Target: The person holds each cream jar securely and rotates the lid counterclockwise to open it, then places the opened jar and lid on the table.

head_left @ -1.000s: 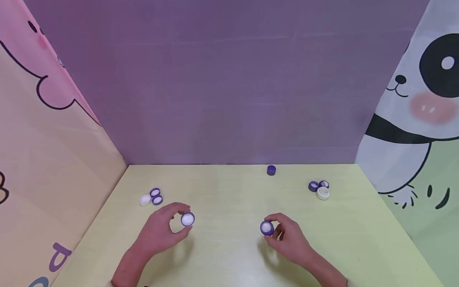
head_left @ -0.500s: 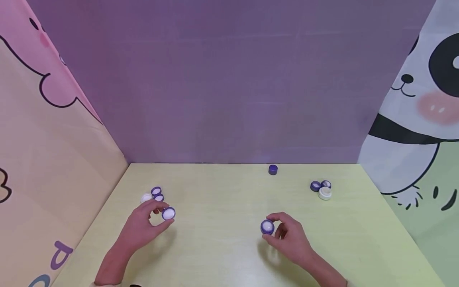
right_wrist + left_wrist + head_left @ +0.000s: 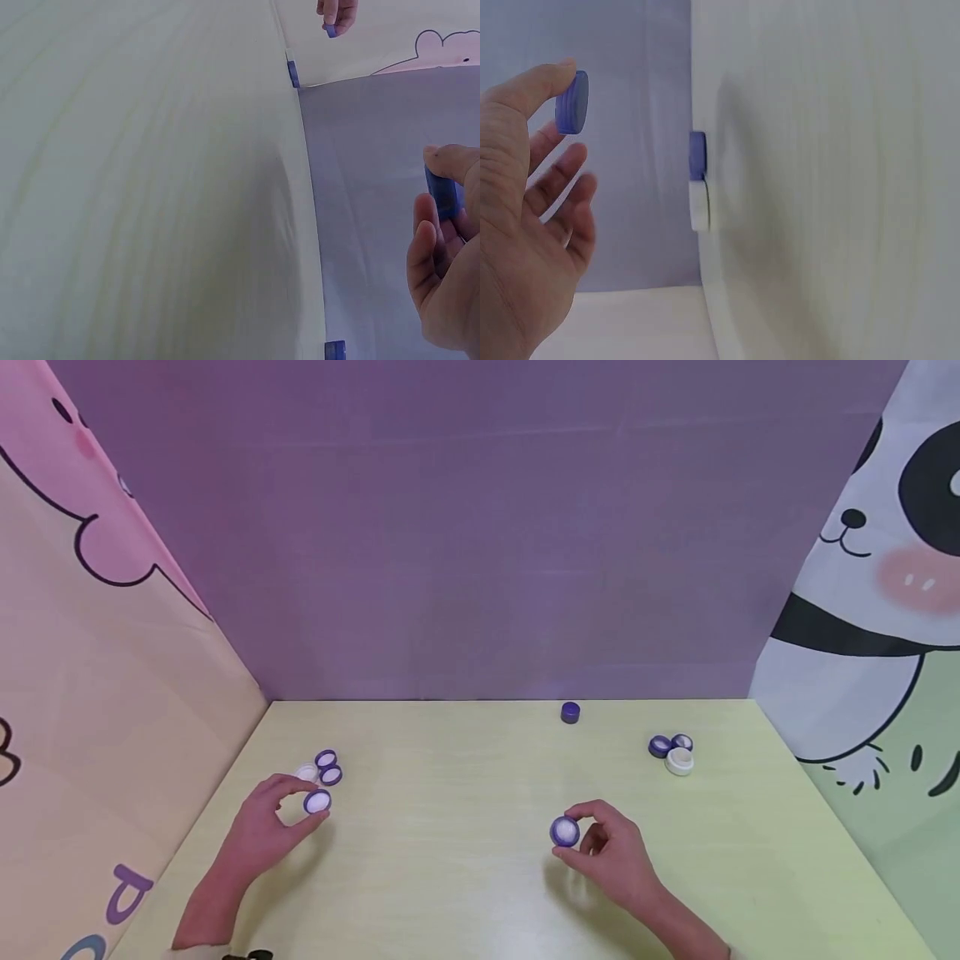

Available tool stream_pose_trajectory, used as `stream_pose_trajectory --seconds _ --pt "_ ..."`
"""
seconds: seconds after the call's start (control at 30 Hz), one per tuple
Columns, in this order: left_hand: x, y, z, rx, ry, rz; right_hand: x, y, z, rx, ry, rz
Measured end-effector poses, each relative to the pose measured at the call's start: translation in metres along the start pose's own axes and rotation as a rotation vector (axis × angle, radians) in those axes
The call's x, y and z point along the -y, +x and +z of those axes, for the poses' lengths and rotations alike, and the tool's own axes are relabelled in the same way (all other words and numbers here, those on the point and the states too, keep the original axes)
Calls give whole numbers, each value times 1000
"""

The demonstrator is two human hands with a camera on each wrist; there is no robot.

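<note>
My left hand (image 3: 261,831) pinches a thin round purple lid (image 3: 317,802) with a white inner face between thumb and finger, above the table. In the left wrist view the same lid (image 3: 572,103) shows edge-on, with a ridged side. My right hand (image 3: 617,853) pinches a small purple jar (image 3: 565,832) by its rim, its whitish round face toward the head camera. In the right wrist view this jar (image 3: 441,191) looks thicker than the lid. Just beyond the left hand lie two purple lids (image 3: 330,775) and a white lid (image 3: 306,772), partly covered by the fingers.
At the right rear, two small purple jars (image 3: 660,746) touch a white jar (image 3: 679,762). A lone purple cap (image 3: 570,712) stands near the table's (image 3: 450,760) back edge. A purple wall (image 3: 480,543) closes the back, and printed panels flank both sides.
My left hand has moved left with the purple lid, toward the group of lids there. The right hand stays nearly in place with the jar.
</note>
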State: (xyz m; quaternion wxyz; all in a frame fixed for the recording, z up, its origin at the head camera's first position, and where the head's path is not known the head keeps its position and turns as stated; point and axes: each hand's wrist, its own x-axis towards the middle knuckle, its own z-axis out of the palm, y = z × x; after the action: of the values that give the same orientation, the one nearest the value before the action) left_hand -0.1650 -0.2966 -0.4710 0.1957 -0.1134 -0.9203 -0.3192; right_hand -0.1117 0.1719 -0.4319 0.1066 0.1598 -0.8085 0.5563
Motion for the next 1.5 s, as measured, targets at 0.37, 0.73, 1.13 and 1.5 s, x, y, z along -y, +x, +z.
stream_pose_trajectory --seconds 0.37,0.73,1.13,1.5 --pt "29 8 -4 -20 -10 -1 -15 -3 0 7 18 -3" --pt "51 16 -5 29 -32 -59 -45 -3 0 16 54 16" --pt "57 26 0 68 -39 -128 -6 -2 -5 37 42 68" --pt "65 33 4 107 -54 -151 -5 -2 -6 46 31 123"
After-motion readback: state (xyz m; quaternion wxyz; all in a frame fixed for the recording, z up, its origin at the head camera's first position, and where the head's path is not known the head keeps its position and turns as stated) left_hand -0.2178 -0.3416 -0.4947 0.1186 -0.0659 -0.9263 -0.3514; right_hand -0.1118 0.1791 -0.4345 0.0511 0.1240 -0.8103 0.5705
